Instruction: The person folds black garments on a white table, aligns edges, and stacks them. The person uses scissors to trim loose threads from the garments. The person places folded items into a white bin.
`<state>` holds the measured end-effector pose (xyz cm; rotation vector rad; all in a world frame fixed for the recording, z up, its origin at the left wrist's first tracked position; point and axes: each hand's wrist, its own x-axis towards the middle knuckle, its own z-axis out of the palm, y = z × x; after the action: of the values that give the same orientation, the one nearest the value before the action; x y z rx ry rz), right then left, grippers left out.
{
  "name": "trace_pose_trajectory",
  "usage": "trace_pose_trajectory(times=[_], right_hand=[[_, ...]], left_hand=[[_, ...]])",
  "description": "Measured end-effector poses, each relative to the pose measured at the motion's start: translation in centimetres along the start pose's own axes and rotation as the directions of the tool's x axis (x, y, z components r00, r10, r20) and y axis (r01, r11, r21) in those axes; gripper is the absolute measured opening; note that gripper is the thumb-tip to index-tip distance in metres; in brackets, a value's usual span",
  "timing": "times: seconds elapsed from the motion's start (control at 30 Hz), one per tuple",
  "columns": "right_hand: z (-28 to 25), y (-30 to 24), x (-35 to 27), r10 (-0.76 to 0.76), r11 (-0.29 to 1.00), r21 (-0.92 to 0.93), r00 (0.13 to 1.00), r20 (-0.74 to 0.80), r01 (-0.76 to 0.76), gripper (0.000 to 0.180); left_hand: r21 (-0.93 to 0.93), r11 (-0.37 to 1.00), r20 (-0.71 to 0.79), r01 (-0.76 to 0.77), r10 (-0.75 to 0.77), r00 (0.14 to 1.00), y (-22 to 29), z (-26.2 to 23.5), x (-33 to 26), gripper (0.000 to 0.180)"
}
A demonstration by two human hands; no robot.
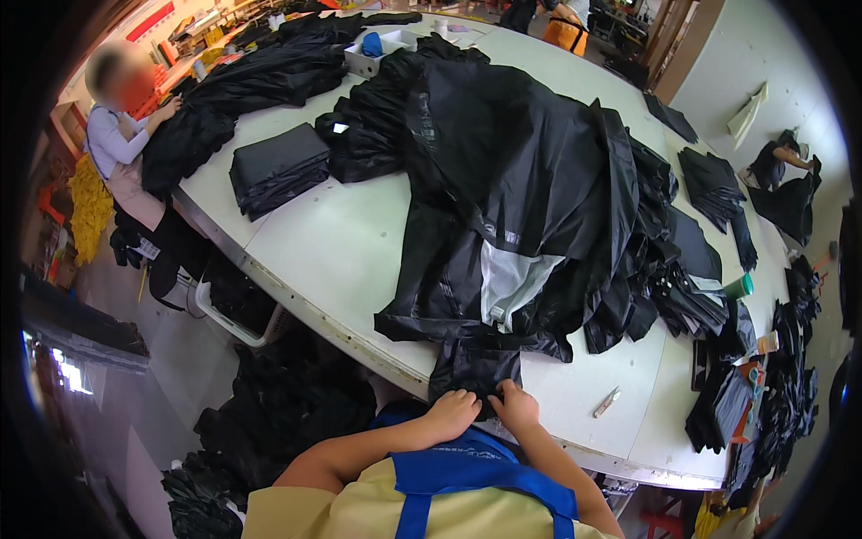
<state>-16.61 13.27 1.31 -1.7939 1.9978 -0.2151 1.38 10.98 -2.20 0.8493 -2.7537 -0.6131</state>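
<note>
A black garment (530, 153) of thin, slightly shiny cloth lies spread over the white table in front of me, with a pale grey lining patch (512, 278) showing near its lower part. A narrow flap (476, 361) of the same black cloth reaches from it to the table's near edge. My left hand (454, 415) is closed on the left side of that flap's end. Close beside it, my right hand (516, 407) pinches the right side. The fingertips are partly hidden by the hands.
On the white table (332, 242) are a folded black stack (280, 169), small snips (607, 402), a green-capped roll (738, 287) and a white box (364, 63). A basket (242, 328) and black cloth heaps (278, 404) sit below. A person (126, 144) handles black cloth at left.
</note>
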Motion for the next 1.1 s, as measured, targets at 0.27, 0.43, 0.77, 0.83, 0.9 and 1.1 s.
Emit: trace_pose_trajectory(times=[0.27, 0.43, 0.77, 0.83, 0.9, 1.1], right_hand=[[2.3, 2.7, -0.3, -0.447, 0.893, 0.017, 0.891, -0.082, 0.450, 0.029], [1.0, 2.0, 3.7, -0.153, 0.956, 0.276, 0.970, 0.191, 0.096, 0.018], [1.3, 2.7, 2.4, -0.508, 0.862, -0.042, 0.857, -0.093, 0.506, 0.020], [2.8, 4.0, 4.6, -0.395, 0.907, 0.153, 0.919, -0.016, 0.392, 0.022], [1.4, 2.8, 5.6, -0.304, 0.936, 0.223, 0.944, 0.128, 0.272, 0.024], [-2.1, 2.9, 5.7, -0.274, 0.937, 0.113, 0.895, -0.352, 0.332, 0.037]], left_hand=[[-0.295, 0.912, 0.342, 0.286, -0.179, 0.923, -4.5, 0.1, 3.3, 0.016], [0.235, 0.970, -0.133, 0.067, -0.036, 0.990, -2.2, -3.6, 3.9, 0.021], [-0.433, 0.845, 0.266, 0.313, -0.212, 0.940, -4.7, -4.4, 3.9, 0.017], [0.063, 0.995, -0.101, 0.072, -0.066, 0.993, -4.9, -2.4, 4.1, 0.025], [0.044, 0.999, -0.187, 0.000, 0.008, 0.982, -3.3, -3.3, 4.0, 0.031], [0.071, 0.997, -0.166, 0.023, -0.011, 0.986, -4.6, -0.4, 2.1, 0.046]])
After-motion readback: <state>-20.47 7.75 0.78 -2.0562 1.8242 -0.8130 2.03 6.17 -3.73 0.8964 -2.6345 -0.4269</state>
